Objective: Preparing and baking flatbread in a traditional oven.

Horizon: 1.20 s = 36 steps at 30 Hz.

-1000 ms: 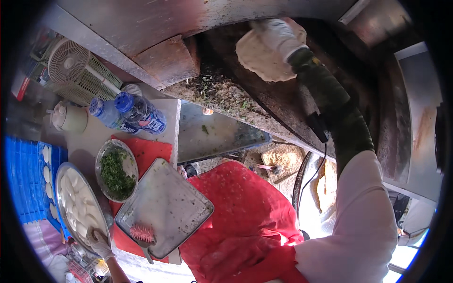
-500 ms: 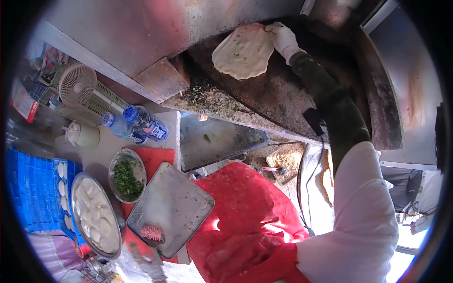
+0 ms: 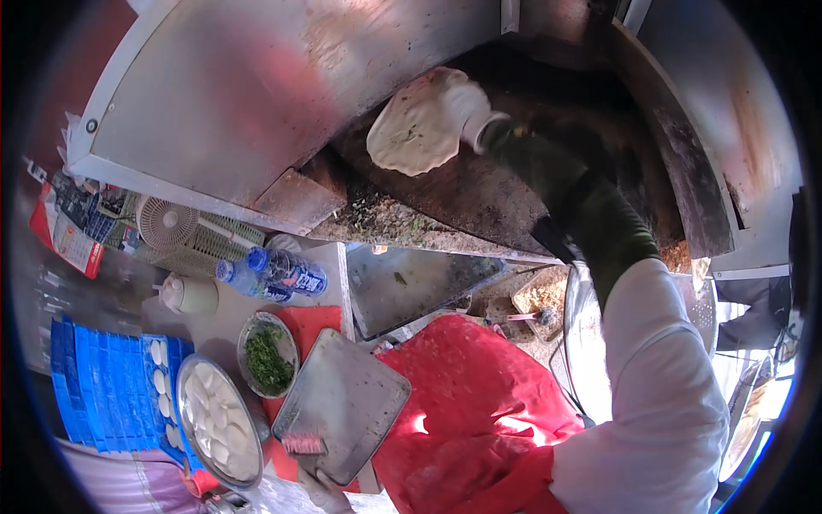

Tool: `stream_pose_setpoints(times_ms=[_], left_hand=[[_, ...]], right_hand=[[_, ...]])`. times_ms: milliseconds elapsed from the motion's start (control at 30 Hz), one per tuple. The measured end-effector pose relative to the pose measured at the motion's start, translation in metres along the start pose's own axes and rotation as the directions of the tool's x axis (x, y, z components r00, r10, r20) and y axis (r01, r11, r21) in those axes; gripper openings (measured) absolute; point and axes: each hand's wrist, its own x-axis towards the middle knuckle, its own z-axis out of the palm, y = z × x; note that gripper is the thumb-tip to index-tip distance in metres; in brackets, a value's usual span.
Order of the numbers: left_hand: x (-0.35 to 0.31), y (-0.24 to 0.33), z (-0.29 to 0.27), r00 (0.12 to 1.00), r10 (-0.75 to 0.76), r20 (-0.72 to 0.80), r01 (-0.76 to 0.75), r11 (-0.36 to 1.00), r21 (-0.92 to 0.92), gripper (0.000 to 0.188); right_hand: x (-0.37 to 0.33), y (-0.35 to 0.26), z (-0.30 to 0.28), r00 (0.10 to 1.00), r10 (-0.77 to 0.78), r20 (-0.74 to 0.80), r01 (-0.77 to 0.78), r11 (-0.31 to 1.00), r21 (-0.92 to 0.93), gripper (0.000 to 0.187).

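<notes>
My right hand (image 3: 467, 111), in a white glove under a dark green sleeve, lies on the right side of a round flat dough sheet (image 3: 409, 137) flecked with green. Its fingers look stretched out, though motion smears them. The dough rests on a dark round griddle (image 3: 505, 206). At the lower left, my left hand (image 3: 325, 495) is closed round the handle of a pink spiked dough roller (image 3: 304, 443). The roller is at the near left corner of a grey metal tray (image 3: 347, 398); the hand's grip is partly hidden.
Left of the tray stand a bowl of chopped greens (image 3: 268, 360), a large basin of white dough pieces (image 3: 224, 420) and blue crates (image 3: 116, 385). Behind them are plastic bottles (image 3: 295, 272), a lidded jar (image 3: 190, 294) and a fan (image 3: 167, 223). A metal hood (image 3: 240, 103) overhangs the griddle's left side.
My right hand has moved from the dough's far edge onto its surface, and the dough lies nearer on the griddle. My left hand has reached the roller, which has turned. The view has shifted.
</notes>
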Motion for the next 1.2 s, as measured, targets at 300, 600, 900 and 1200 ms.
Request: stream_pose_setpoints(times_ms=[300,600,900,1200], left_hand=[[0.149,0.308,0.031,0.596,0.799,0.082,-0.710,0.572,-0.410,0.058],[0.234,0.483,0.103,0.468,0.827,-0.313,-0.884,0.444,-0.148,0.062],[0.128,0.267,0.047,0.671,0.739,0.056,-0.722,0.669,-0.177,0.052],[0.060,0.035,0.018,0.487,0.862,0.144,-0.483,0.128,0.866,0.038]], right_hand=[[-0.113,0.007,-0.057,0.984,-0.092,-0.152,0.145,0.913,0.382,0.043],[-0.054,0.027,-0.062,0.974,0.216,0.070,-0.042,-0.131,0.991,0.023],[-0.048,-0.045,-0.027,0.988,-0.130,-0.088,0.150,0.950,0.275,0.068],[-0.111,-0.092,-0.085,0.995,-0.099,-0.030,0.103,0.925,0.366,0.072]])
